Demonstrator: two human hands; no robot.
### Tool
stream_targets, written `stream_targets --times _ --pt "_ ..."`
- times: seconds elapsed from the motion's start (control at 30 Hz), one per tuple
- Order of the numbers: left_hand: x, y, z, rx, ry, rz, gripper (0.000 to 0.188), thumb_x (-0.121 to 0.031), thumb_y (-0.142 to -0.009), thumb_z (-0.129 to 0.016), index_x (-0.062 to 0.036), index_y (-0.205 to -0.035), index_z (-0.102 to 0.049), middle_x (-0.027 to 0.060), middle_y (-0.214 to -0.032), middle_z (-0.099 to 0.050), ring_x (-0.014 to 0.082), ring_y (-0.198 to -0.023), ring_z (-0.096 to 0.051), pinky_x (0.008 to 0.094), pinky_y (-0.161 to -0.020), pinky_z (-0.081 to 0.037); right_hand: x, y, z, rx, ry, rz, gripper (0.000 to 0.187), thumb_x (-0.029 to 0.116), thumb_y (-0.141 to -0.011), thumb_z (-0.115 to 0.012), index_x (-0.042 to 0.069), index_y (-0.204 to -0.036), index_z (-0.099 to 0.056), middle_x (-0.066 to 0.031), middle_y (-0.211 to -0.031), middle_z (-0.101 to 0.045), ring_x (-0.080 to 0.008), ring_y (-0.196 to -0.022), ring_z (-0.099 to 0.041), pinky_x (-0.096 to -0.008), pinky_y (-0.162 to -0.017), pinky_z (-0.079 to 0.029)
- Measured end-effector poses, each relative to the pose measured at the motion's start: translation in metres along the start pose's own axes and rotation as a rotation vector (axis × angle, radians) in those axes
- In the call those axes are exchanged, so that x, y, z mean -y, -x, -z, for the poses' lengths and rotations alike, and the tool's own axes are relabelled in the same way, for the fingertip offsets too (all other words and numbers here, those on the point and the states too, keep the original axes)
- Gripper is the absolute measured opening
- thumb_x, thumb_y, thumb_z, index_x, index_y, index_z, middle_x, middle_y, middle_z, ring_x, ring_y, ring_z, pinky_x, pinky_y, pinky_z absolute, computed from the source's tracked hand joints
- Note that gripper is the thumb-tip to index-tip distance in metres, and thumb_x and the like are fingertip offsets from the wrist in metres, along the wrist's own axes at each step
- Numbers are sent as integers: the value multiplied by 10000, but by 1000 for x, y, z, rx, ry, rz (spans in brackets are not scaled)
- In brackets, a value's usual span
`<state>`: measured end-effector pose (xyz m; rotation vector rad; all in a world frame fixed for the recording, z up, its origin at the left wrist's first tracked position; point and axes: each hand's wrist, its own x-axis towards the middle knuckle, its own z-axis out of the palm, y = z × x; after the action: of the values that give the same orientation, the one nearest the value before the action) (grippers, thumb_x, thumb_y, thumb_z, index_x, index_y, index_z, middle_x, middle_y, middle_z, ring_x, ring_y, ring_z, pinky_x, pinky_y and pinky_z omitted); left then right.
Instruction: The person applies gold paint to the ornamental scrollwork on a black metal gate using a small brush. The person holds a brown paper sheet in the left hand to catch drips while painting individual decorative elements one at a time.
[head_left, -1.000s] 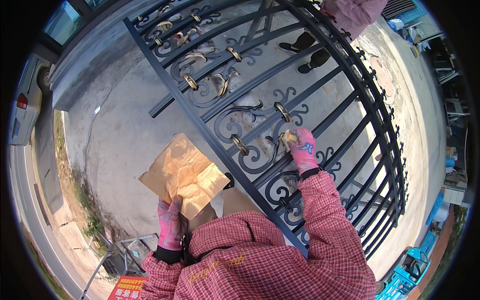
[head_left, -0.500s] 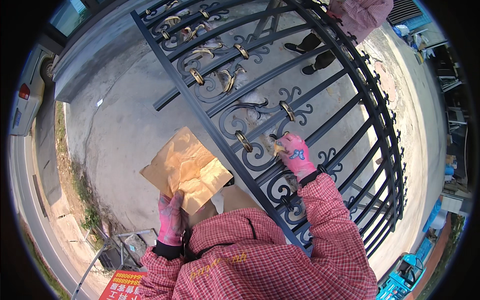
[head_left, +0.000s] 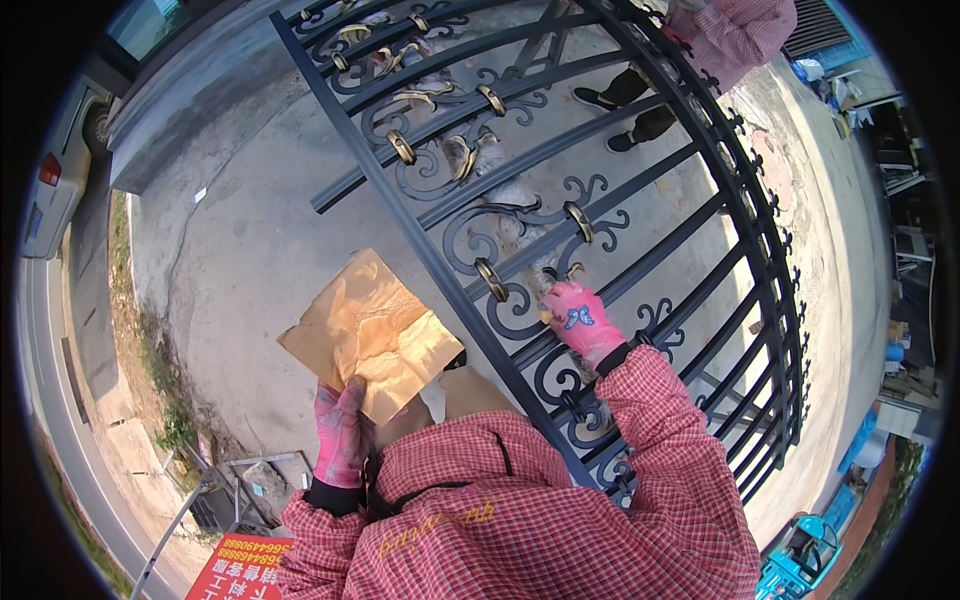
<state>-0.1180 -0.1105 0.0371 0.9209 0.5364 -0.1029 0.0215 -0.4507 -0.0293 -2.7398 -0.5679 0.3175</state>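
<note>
My left hand (head_left: 341, 433), in a pink glove, grips the lower corner of a gold-smeared square sheet of cardboard (head_left: 372, 335), with the thumb on top. The sheet is creased across its middle and stays left of the gate. Over on the gate (head_left: 465, 272), my right hand (head_left: 576, 318), gloved in pink, is closed at a curled scroll (head_left: 572, 272). A small yellowish bit shows at its fingers, too hidden to name. Dark metal bars and scrolls make up the gate, and several of its collars (head_left: 578, 222) are gold.
Across the gate a person (head_left: 740, 40) in a pink checked sleeve stands beside the bars. A red sign (head_left: 240, 570) and a metal frame (head_left: 265, 480) lie at the lower left. A white vehicle (head_left: 65, 185) is parked far left, a turquoise vehicle (head_left: 800, 560) lower right.
My right hand has shifted slightly left and down along the scroll, showing more of the curl's gold tip. My left hand still holds the cardboard in nearly the same place.
</note>
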Motion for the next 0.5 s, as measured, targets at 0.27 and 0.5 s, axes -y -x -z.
stream_targets --times 0.27,0.5 --pt "-6 2 -11 -22 44 -2 514 -96 -916 -535 -32 -1358 -282 162 -1268 -485 280 -1073 -584 395 -812 -558 -9 -6 -6 -101 58 -30 212 98 -699 -651 107 -910 -660 -88 -950 -621 -311 -911 -574 -401 -752 -495" --pt "-10 4 -17 -1 56 26 515 -96 -913 -548 -6 -1351 -292 159 -1254 -495 264 -1064 -584 369 -826 -556 -9 -40 5 -229 161 27 104 114 -727 -582 93 -813 -637 -102 -878 -603 -306 -886 -580 -405 -726 -492"
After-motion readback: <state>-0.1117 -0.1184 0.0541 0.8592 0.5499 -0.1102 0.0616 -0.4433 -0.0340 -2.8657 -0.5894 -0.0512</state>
